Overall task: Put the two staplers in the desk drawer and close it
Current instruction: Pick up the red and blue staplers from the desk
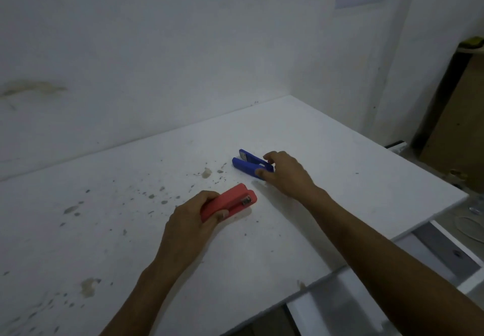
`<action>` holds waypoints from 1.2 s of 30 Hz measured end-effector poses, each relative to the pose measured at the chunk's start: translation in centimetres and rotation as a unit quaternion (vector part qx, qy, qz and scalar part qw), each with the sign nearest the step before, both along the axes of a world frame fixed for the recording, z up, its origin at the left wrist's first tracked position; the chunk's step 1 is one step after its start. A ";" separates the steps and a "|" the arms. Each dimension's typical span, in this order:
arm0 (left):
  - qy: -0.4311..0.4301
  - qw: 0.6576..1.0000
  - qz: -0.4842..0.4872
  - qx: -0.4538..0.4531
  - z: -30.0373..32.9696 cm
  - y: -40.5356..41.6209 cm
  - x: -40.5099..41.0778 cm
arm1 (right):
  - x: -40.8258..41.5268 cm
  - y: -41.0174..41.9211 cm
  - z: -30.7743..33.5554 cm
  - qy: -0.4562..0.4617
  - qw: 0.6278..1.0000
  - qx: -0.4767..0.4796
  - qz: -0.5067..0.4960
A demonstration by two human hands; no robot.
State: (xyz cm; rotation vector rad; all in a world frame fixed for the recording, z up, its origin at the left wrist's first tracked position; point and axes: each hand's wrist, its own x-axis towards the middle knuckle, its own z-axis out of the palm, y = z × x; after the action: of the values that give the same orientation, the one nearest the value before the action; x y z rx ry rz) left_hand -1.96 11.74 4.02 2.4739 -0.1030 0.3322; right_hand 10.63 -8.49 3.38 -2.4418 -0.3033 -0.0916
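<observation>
A red stapler [233, 202] lies on the white desk top [131, 217] near its middle. My left hand [192, 220] is wrapped around its near end, thumb on one side and fingers on the other. A blue stapler [247, 164] lies a little farther back and to the right. My right hand [285, 172] grips its right end between thumb and fingers. Both staplers rest on the desk surface. Below the desk's right front edge the open drawer [442, 252] shows a grey bottom and white walls, partly hidden by my right forearm.
The desk stands in a corner of white walls [157, 47]. Its surface carries scattered dirt specks and stains [207, 173]. A brown board [455, 115] leans at the far right, with small items on the floor near it.
</observation>
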 end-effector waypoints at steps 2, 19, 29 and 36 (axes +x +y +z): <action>0.001 1.000 0.017 -0.008 0.2 0.7 -0.6 | 0.6 1.0 -0.7 0.003 1.000 -0.018 0.004; 0.021 0.997 -0.018 -0.076 2.3 -0.6 -4.4 | -9.9 -7.9 0.5 0.257 0.782 0.564 0.056; 0.052 0.990 -0.092 -0.088 1.8 -6.9 -8.3 | -20.9 -15.9 -0.6 0.152 0.834 0.528 -0.049; 0.069 0.991 -0.108 -0.032 0.4 -10.4 -11.4 | -25.9 -20.2 -2.0 0.121 0.894 0.418 -0.108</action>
State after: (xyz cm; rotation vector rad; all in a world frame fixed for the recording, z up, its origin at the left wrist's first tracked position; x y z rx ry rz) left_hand -13.38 1.31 4.43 2.3865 -0.2957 0.0704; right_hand -15.26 -28.69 1.40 -1.5892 0.1150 -0.0068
